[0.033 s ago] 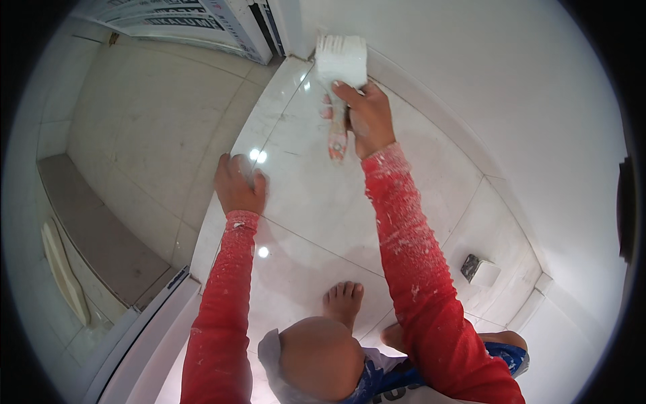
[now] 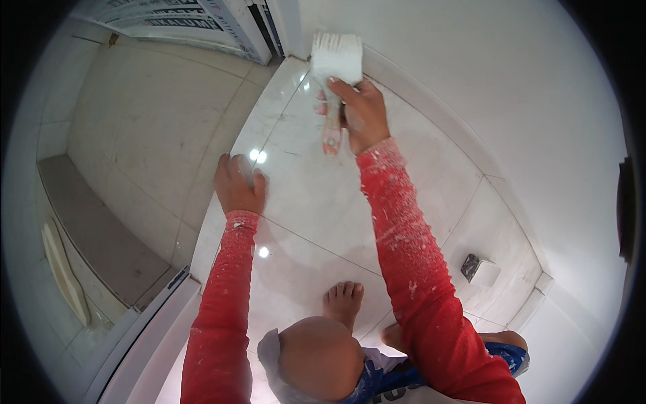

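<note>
My right hand [image 2: 364,114] is closed round the handle of a wide paintbrush [image 2: 336,59]. Its white-coated bristles point away from me and meet the foot of the white wall [image 2: 444,40] near the far corner. The handle's worn, reddish end sticks out below my fingers. My left hand [image 2: 240,185] rests on the left edge of the glossy white tiled floor [image 2: 316,195], thumb apart and fingers over the edge, holding nothing. White paint specks cover both red sleeves.
A small box-like block [image 2: 480,270] with a dark side lies on the tiles at right. Beyond the left edge is a beige tiled floor [image 2: 155,121] with a grey ledge [image 2: 101,229]. A wrapped frame [image 2: 235,30] stands at the far left. My bare foot [image 2: 343,299] is close below.
My right hand and the paintbrush have shifted slightly left along the foot of the wall. My left hand has stayed in place.
</note>
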Demonstrator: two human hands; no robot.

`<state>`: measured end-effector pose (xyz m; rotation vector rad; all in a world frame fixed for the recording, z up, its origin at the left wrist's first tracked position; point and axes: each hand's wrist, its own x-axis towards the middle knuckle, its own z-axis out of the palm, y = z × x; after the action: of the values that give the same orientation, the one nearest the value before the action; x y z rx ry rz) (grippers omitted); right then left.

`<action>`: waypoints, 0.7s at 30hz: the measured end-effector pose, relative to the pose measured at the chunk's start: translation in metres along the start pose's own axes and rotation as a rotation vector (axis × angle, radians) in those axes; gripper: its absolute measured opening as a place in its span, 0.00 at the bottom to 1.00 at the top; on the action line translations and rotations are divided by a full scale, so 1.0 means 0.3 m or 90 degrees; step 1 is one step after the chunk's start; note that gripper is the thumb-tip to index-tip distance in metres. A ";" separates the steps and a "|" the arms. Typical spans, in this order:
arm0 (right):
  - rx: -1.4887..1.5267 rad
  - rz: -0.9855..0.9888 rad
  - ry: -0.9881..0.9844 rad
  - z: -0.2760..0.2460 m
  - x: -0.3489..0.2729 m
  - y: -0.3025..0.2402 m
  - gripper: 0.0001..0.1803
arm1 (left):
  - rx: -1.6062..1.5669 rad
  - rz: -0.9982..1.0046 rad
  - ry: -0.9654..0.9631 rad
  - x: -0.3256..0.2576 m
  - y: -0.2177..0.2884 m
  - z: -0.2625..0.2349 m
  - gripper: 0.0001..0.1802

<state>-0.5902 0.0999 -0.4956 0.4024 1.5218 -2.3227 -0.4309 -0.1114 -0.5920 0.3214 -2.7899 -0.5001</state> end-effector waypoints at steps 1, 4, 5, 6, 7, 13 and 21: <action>0.028 0.011 -0.014 0.017 0.023 0.011 0.18 | 0.002 0.001 -0.001 -0.002 -0.001 -0.001 0.27; 0.074 0.017 -0.017 0.080 0.085 0.037 0.17 | -0.009 -0.011 -0.014 -0.001 -0.002 0.001 0.27; 0.084 0.012 -0.011 0.102 0.103 0.047 0.16 | -0.022 -0.028 -0.021 0.005 0.000 0.006 0.27; 0.092 -0.015 0.023 0.126 0.115 0.060 0.16 | -0.013 -0.010 -0.014 0.006 0.001 0.007 0.27; 0.099 -0.047 0.053 0.147 0.136 0.067 0.15 | -0.011 -0.004 -0.003 0.017 0.004 0.016 0.27; 0.179 -0.134 0.127 0.076 0.099 0.102 0.14 | -0.001 0.008 -0.004 0.023 0.010 0.017 0.26; 0.023 -0.123 0.386 -0.461 -0.248 0.013 0.13 | 0.010 0.040 0.020 0.020 -0.009 0.031 0.26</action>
<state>-0.5141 0.2348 -0.5221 1.0941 1.8435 -2.5130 -0.4391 -0.1125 -0.6000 0.2421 -2.7646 -0.4544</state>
